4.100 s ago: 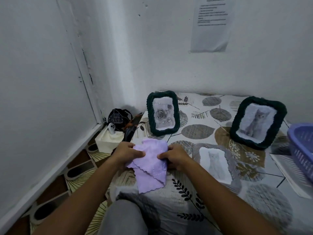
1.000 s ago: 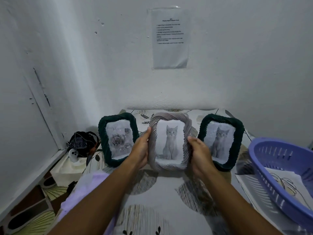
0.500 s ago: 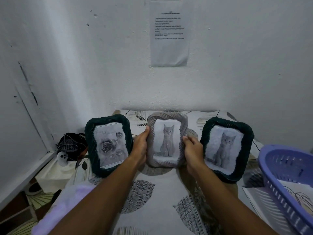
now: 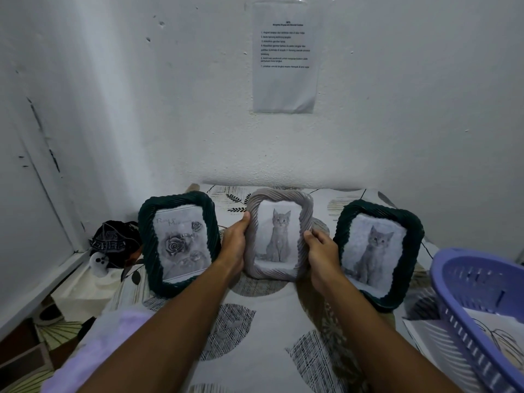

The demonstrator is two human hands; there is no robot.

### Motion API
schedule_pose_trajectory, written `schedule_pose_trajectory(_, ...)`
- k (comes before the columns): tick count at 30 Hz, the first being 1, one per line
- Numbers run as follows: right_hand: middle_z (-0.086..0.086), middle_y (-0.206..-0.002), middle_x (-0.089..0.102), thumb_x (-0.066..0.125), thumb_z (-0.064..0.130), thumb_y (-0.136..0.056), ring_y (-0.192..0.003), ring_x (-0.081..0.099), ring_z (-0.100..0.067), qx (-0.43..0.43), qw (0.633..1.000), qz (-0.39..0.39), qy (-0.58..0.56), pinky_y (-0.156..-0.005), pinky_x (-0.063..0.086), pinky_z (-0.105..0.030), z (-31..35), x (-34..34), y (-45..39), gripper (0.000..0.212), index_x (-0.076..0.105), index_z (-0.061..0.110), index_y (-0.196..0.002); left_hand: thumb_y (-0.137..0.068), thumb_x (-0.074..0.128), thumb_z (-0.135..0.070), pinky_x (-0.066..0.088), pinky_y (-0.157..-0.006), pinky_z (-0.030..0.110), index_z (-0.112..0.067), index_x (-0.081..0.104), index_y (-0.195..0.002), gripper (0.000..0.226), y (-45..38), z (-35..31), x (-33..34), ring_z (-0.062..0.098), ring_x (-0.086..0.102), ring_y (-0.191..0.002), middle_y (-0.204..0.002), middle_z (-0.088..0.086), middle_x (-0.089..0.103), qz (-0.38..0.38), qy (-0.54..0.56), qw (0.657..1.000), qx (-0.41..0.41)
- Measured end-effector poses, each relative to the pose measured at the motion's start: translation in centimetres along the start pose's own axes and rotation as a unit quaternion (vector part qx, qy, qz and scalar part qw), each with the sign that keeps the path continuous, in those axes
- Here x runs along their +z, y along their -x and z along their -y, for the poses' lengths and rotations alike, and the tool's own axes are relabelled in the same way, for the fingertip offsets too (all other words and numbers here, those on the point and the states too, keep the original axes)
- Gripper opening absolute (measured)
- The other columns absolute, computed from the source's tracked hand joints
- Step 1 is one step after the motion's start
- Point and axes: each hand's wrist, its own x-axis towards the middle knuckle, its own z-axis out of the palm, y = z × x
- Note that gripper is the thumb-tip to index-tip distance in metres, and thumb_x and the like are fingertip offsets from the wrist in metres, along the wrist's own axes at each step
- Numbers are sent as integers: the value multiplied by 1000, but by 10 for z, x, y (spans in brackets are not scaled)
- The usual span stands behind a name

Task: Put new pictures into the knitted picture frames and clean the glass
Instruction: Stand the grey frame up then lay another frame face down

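Note:
A grey knitted frame (image 4: 279, 195) with a kitten picture stands upright at the middle back of the patterned table (image 4: 263, 358). My left hand (image 4: 234, 245) grips its left edge and my right hand (image 4: 321, 253) grips its right edge. To the left stands a dark green knitted frame (image 4: 147, 245) holding a rose picture. On the right, another dark green frame (image 4: 411, 251) shows a grey kitten. A lilac cleaning cloth (image 4: 107, 336) lies at the near left, partly under my left forearm.
A lilac plastic basket (image 4: 476, 282) with printed sheets inside sits at the right edge, paper (image 4: 425, 338) beside it. A black bag (image 4: 113, 242) and a white tissue box (image 4: 82, 293) lie left of the table. A printed sheet (image 4: 285, 58) hangs on the wall.
Earlier both hands held the lilac cloth and the grey frame lay flat. Now the cloth lies down and both hands hold the grey frame upright, slightly farther back between the green frames.

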Motion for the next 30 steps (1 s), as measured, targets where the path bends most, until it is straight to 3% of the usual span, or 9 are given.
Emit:
schedule_pose_trajectory(8,4,-93,64,46,14,-99,-90,62,-15,-4,1000,12,16,-91,52,-38,0,-5,-1,18,63,20,-99,-95,54,-39,52,-90,55,-4,70,-101,39,6,0,1,35,68,-95,-100,18,72,-10,-23,1000,13)
schedule_pose_trajectory(13,-6,-117,65,49,17,-97,-105,62,-22,-1,999,3,33,-97,50,-44,1,-2,0,30,61,10,-123,-96,52,-36,55,-86,49,-10,70,-91,31,8,0,2,32,69,-93,-93,13,73,-37,-75,995,58)
schedule_pose_trajectory(17,-7,-122,64,51,19,-96,-108,61,-23,-4,999,1,40,-99,49,-45,4,0,2,34,58,11,-129,-96,53,-34,55,-86,49,-10,71,-88,31,8,-1,2,34,67,-93,-93,16,72,-49,-131,985,104)
schedule_pose_trajectory(20,-4,-109,66,53,22,-96,-102,61,-20,-17,998,7,54,-97,49,-44,8,0,4,22,64,12,-111,-96,55,-30,56,-80,34,-4,69,-96,29,11,-6,4,27,65,-92,-89,11,69,-69,-149,976,142)
schedule_pose_trajectory(21,-5,-113,65,55,24,-95,-105,60,-20,-25,998,8,63,-98,48,-44,10,0,6,24,63,13,-114,-95,56,-27,54,-75,24,-3,68,-100,27,12,-9,5,21,64,-89,-88,6,68,-75,-148,974,154)
schedule_pose_trajectory(23,-8,-136,54,59,31,-92,-123,51,-24,-40,996,11,79,-105,43,-46,15,0,9,48,50,13,-136,-93,59,-24,50,-72,9,-2,63,-111,28,16,-15,7,9,61,-88,-94,0,66,-87,-149,970,174)
schedule_pose_trajectory(24,-8,-143,48,60,31,-92,-129,47,-25,-52,995,11,87,-107,40,-45,19,0,11,57,42,13,-143,-92,61,-24,49,-78,10,-2,61,-117,34,17,-17,7,9,61,-93,-102,2,66,-93,-147,968,178)
schedule_pose_trajectory(27,-9,-149,39,62,26,-92,-135,39,-23,-106,989,10,101,-111,34,-35,33,-3,18,66,30,9,-148,-88,66,-25,47,-100,33,-3,56,-126,45,21,-25,9,19,57,-115,-123,11,62,-119,-140,961,207)
schedule_pose_trajectory(30,-6,-148,41,61,26,-93,-134,38,-17,-175,979,-4,104,-108,33,-28,48,-10,27,62,34,10,-146,-89,66,-24,45,-99,33,-9,60,-121,36,30,-37,16,17,55,-116,-118,3,62,-152,-180,929,286)
